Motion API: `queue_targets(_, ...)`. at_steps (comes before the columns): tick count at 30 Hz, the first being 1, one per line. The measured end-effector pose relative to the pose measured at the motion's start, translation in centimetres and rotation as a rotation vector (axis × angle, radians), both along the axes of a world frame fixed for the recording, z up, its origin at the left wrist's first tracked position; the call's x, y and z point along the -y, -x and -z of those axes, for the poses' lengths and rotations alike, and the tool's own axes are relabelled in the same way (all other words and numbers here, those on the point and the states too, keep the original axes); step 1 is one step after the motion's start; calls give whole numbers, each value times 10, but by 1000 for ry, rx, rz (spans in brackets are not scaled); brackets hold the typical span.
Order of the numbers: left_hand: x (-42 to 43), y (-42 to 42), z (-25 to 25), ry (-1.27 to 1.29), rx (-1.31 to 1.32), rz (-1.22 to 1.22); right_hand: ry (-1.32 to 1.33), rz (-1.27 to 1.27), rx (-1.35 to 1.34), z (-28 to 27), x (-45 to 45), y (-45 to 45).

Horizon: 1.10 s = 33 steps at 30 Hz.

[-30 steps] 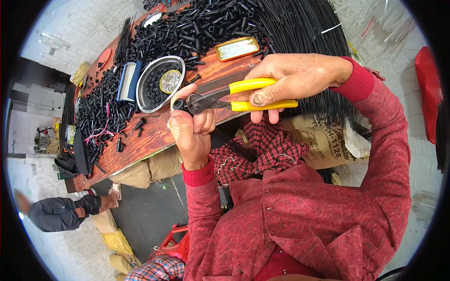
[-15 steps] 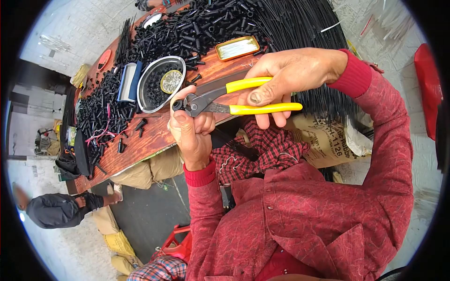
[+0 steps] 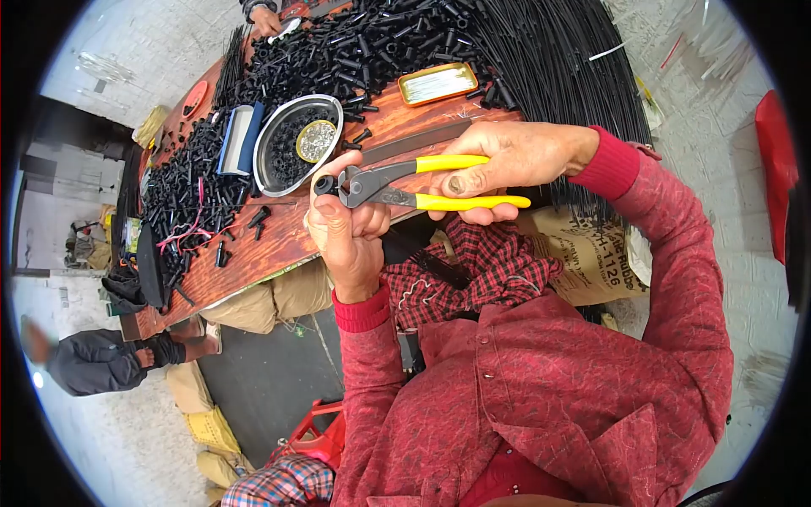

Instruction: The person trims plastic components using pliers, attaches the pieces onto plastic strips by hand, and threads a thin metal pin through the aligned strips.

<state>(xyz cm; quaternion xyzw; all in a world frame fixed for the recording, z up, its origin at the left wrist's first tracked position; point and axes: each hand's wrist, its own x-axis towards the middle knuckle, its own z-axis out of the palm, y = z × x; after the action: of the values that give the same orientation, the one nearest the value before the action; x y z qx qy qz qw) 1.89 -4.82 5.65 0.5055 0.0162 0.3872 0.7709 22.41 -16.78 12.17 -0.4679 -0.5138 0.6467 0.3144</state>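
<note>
My left hand (image 3: pixel 348 232) is closed around a small black rubber piece (image 3: pixel 324 184), pinching it between thumb and fingers with its round, hollow end showing. My right hand (image 3: pixel 486 173) grips yellow-handled pincers (image 3: pixel 401 184), its thumb lying between the two handles and its fingertips on the lower one. The steel jaws sit right beside the rubber piece at my left fingertips. Whether they bite into it I cannot tell. Just beyond my hands stands an oval metal bowl (image 3: pixel 263 169) with small black parts and a round tin (image 3: pixel 316 141) of tiny silvery pieces.
Black rubber parts (image 3: pixel 372 42) are heaped across the wooden table (image 3: pixel 241 262), with long black strands (image 3: pixel 557 76) at the right. A yellow tin (image 3: pixel 438 84) and a blue box (image 3: pixel 241 139) lie among them. Another person's hand (image 3: pixel 265 20) shows at the far edge; a person (image 3: pixel 101 363) stands left.
The pincers' handles have come closer together as my right fingers curl in. My right hand has shifted slightly left and down. Another person's hand now shows more clearly at the far edge.
</note>
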Motion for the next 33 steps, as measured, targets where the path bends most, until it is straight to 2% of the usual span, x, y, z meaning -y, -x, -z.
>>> queue_targets(11,-7,0,4,1,26,32,11,-53,-194,27,-12,-2)
queue_targets(14,6,-3,-1,95,-156,-316,-5,-205,-255,37,-21,-3)
queue_targets(15,3,-1,-4,16,-159,-299,-10,-218,-292,41,-23,-4)
queue_targets(18,-14,0,18,-25,-127,-384,-2,-164,-114,19,-23,1)
queue_targets(21,-17,4,16,76,-92,-366,-76,-178,-151,-1,-30,11)
queue_targets(23,-3,2,-5,161,-65,-309,-176,-151,-21,-32,-39,27)
queue_targets(25,-7,0,4,19,-124,-400,-241,-87,-146,-48,-43,43)
queue_targets(26,-13,3,36,84,-62,-496,-295,-69,-166,-50,-41,43)
queue_targets(27,-5,3,5,32,-92,-402,-353,-30,-165,-52,-37,41)
queue_targets(29,-11,18,24,238,-11,-407,-392,161,-152,-40,-26,32)
queue_targets(31,-16,19,11,206,173,-20,-415,250,-78,-27,-19,10)
queue_targets(32,-18,20,13,182,168,-9,-415,352,28,-14,-21,0)
queue_targets(33,-19,21,12,148,158,-13,-395,366,-9,-1,-24,-17)
